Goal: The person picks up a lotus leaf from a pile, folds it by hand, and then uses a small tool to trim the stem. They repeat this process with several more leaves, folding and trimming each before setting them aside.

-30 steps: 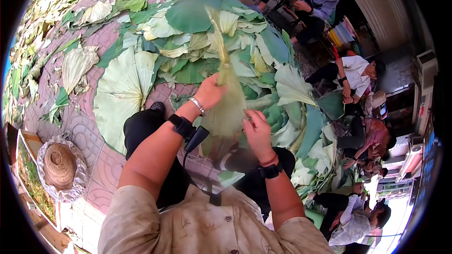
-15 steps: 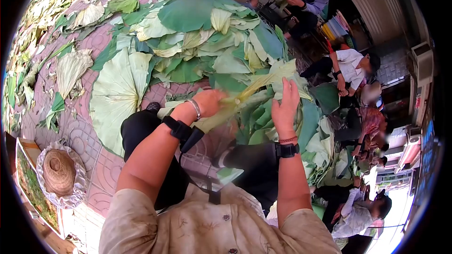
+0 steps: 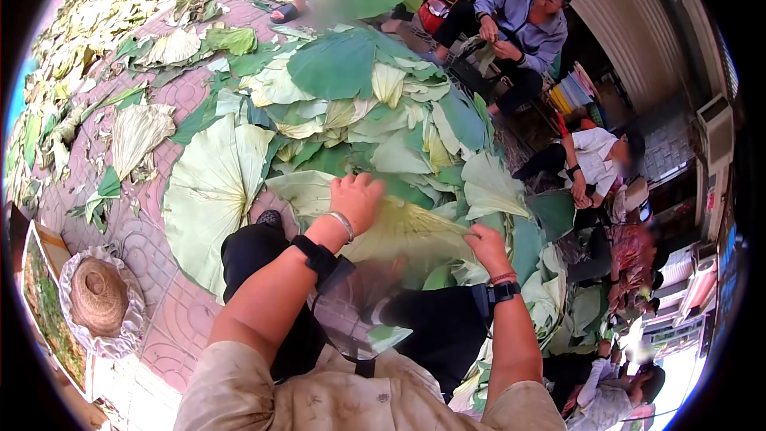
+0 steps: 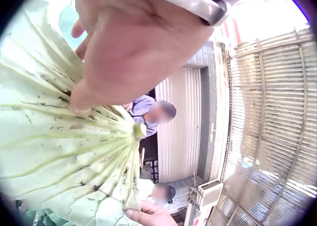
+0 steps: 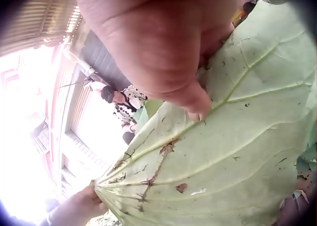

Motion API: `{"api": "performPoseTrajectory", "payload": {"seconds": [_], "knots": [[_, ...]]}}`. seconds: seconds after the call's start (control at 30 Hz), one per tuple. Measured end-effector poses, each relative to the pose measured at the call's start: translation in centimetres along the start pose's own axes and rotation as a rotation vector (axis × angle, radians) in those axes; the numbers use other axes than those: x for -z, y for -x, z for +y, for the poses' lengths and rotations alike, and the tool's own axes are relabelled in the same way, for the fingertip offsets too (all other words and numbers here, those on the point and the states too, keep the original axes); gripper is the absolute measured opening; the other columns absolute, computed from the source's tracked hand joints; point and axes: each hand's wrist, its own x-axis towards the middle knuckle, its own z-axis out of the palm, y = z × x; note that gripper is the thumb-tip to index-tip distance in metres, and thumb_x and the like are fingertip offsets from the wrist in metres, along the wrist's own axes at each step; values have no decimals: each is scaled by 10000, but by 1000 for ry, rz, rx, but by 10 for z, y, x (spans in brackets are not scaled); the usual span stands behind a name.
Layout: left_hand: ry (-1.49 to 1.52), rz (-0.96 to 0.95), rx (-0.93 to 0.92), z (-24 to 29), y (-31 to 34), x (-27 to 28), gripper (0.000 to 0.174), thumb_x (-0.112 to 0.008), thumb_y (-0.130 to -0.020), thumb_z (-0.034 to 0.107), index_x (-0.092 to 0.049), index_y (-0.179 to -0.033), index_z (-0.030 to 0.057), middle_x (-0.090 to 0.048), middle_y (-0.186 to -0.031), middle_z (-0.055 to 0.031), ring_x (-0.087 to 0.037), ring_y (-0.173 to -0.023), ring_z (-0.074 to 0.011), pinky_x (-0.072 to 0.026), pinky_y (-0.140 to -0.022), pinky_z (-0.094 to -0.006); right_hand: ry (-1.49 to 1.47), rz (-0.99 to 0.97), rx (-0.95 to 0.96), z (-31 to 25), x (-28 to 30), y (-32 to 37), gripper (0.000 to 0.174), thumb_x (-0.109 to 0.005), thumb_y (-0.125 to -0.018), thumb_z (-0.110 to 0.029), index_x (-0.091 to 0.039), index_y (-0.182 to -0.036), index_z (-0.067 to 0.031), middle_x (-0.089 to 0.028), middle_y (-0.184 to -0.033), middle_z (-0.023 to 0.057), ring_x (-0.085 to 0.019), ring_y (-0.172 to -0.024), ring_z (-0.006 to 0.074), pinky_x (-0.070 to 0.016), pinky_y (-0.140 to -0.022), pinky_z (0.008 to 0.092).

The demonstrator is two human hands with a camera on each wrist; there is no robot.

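Both hands hold one large pale green lotus leaf point(image 3: 407, 231) stretched between them above the knees. At its left part my left hand point(image 3: 357, 201) grips the leaf, and in the left wrist view the thumb point(image 4: 81, 99) presses on its veined face. My right hand point(image 3: 488, 247) pinches the leaf's right edge; the right wrist view shows that thumb point(image 5: 195, 107) on the leaf, fingers hidden behind. Ribs fan out from a pale stem stub point(image 4: 140, 131), with dark brown spots and small tears around. Beyond the hands lies a broad pile of lotus leaves point(image 3: 343, 112).
A wide pale leaf point(image 3: 211, 199) lies by the left knee on pink paving point(image 3: 171, 271). A straw hat point(image 3: 100, 295) rests at the lower left. Several seated people line the right side, one in a blue-grey jacket point(image 3: 527, 20). More leaves point(image 3: 72, 56) cover the ground far left.
The leaf swung from upright to the right, then spread sideways between the hands. My right hand came off it, lifted open, and now pinches its right edge.
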Motion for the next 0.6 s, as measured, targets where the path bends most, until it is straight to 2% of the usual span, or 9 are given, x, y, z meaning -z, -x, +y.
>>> {"api": "performPoseTrajectory", "payload": {"seconds": [0.07, 0.1, 0.13, 0.27, 0.37, 0.4, 0.5, 0.53, 0.6], "knots": [[92, 132, 87, 4, -4, 8, 447, -644, -741, 150, -527, -1172, 131, -544, -1181, -112, -505, -1063, -357, -407, -882, -484, -101, -33, -61, -15, 9, 1, 243, -652, -752, -251, -596, -789, -18, -575, -704, 169, -533, -629, 302, -435, -609, 370], [142, 196, 127, 6, -5, 10, 456, -652, -739, 159, -523, -1174, 111, -545, -1176, -125, -515, -1048, -359, -418, -876, -475, -101, -74, -57, -17, 5, -3, 240, -653, -754, -249, -599, -795, -18, -568, -698, 169, -533, -624, 281, -434, -611, 364], [202, 119, 125, 2, -7, 6, 413, -647, -766, 198, -542, -1146, 72, -567, -1135, -156, -550, -999, -365, -452, -849, -430, -100, -115, -51, -17, -1, -11, 237, -655, -755, -246, -603, -800, -19, -562, -691, 169, -533, -620, 260, -433, -613, 357], [471, -157, -35, 2, 0, -14, 362, -629, -822, 296, -592, -1074, 39, -597, -1062, -195, -576, -984, -352, -463, -853, -397, -329, -212, -113, -38, -45, -28, 227, -655, -781, -213, -611, -797, 9, -583, -672, 118, -544, -632, 165, -437, -614, 330], [557, -502, -118, 9, 4, -18, 436, -653, -806, 357, -592, -1086, 28, -604, -1047, -197, -575, -1011, -341, -458, -867, -386, -926, -253, -366, -71, -77, -31, 202, -655, -802, -173, -595, -767, 17, -596, -697, 44, -534, -649, 121, -438, -604, 309], [525, -554, -135, 13, 7, -19, 530, -681, -772, 396, -556, -1146, 43, -581, -1103, -191, -563, -1043, -335, -454, -878, -384, -933, -247, -371, -75, -82, -33, 135, -648, -811, -133, -591, -778, -14, -584, -735, 2, -540, -645, 131, -446, -598, 302], [526, -603, -227, 33, 16, 7, 765, -754, -682, 431, -433, -1280, 78, -487, -1247, -180, -528, -1113, -332, -445, -906, -386, -1240, -237, -405, -80, -101, -41, 102, -621, -835, -92, -570, -760, -44, -577, -719, 20, -579, -648, 156, -476, -591, 312], [544, -603, -269, 38, 20, 14, 839, -777, -655, 429, -390, -1317, 88, -451, -1292, -177, -516, -1132, -333, -442, -915, -389, -1234, -230, -396, -79, -104, -45, 104, -619, -837, -77, -564, -752, -53, -573, -716, 36, -577, -628, 167, -476, -577, 318], [585, -581, -185, 37, 26, 7, 905, -803, -618, 384, -332, -1340, 108, -406, -1308, -174, -506, -1133, -352, -444, -913, -399, -1256, -205, -403, -74, -108, -52, 110, -618, -836, -73, -558, -746, -52, -572, -712, 39, -573, -620, 165, -477, -570, 324]]}}
